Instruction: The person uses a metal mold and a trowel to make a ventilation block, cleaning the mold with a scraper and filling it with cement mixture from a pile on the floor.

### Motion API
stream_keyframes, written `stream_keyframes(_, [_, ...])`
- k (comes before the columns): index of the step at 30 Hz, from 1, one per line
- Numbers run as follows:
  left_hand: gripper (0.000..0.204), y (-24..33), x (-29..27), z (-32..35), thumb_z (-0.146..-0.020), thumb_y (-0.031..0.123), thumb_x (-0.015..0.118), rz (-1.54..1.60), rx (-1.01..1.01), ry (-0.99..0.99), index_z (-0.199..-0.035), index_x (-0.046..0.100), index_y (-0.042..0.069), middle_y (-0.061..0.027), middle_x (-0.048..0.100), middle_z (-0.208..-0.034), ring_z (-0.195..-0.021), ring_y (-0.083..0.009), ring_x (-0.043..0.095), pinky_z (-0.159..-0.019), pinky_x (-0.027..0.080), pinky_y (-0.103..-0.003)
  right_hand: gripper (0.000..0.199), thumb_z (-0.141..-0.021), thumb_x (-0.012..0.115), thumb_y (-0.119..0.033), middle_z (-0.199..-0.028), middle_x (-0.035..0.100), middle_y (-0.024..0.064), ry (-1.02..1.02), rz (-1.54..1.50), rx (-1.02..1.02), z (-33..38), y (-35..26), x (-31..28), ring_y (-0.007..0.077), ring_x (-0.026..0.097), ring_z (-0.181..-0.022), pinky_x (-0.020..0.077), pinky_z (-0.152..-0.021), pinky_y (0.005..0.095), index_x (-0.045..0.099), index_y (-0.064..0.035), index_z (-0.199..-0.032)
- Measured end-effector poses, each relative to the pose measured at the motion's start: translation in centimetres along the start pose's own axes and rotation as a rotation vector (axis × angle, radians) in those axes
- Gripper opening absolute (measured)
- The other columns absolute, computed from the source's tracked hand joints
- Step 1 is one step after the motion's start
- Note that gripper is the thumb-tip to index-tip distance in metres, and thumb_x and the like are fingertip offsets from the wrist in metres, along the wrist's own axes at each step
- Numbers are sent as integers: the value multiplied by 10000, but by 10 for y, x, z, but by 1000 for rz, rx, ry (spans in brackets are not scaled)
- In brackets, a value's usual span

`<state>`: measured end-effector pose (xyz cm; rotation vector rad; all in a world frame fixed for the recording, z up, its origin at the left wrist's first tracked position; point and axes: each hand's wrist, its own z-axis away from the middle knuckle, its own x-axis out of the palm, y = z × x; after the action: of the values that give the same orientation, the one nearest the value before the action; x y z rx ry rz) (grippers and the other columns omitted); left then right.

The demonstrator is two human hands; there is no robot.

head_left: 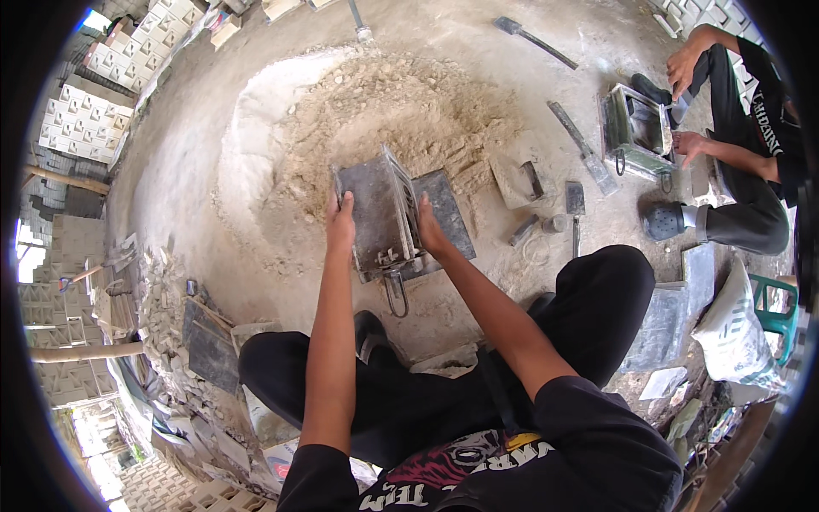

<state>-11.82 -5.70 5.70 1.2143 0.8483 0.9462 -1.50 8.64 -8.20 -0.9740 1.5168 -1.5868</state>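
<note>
Between my hands a dark metal block mould [373,224] is held tilted on its side, with a wire loop handle [396,294] hanging at its near end. My left hand [341,220] grips its left side, fingers mostly hidden behind it. Around the right side, by the slotted face, closes my right hand [429,229]. Beneath and to the right of the mould lies a dark flat plate [452,213] on the ground. Just beyond spreads a pile of loose sandy mix [375,119].
On the right, another person's hand [691,147] touches a second metal mould [636,132]. A trowel [576,199], a long-handled tool [584,149] and a dusty square plate with a handle [519,181] lie between us. Patterned blocks [85,124] stand stacked at left. A white sack [735,333] leans near a green stool [773,311].
</note>
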Motion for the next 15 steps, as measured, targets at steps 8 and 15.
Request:
stream_keyframes(8, [576,13,11,9,-1014,284,556,-13,-42,19,-1509,370,58,-83,496,-1455,-1323,-191,445,-1107,305,-313,971,-977,321,-669,-1609,42,292,170,39,300,28,2,-31,380,-10,-1511,28,-1218,421,66,88,-1530])
stream_keyframes(15, [542,-4,-8,8,-1013,271,554,-18,-13,31,-1479,410,36,-85,515,-1434,-1305,-194,464,-1105,311,-315,1220,-809,575,-767,-1573,34,370,-24,72,448,58,-7,-11,429,-1,-1500,77,-1210,454,95,96,-1526])
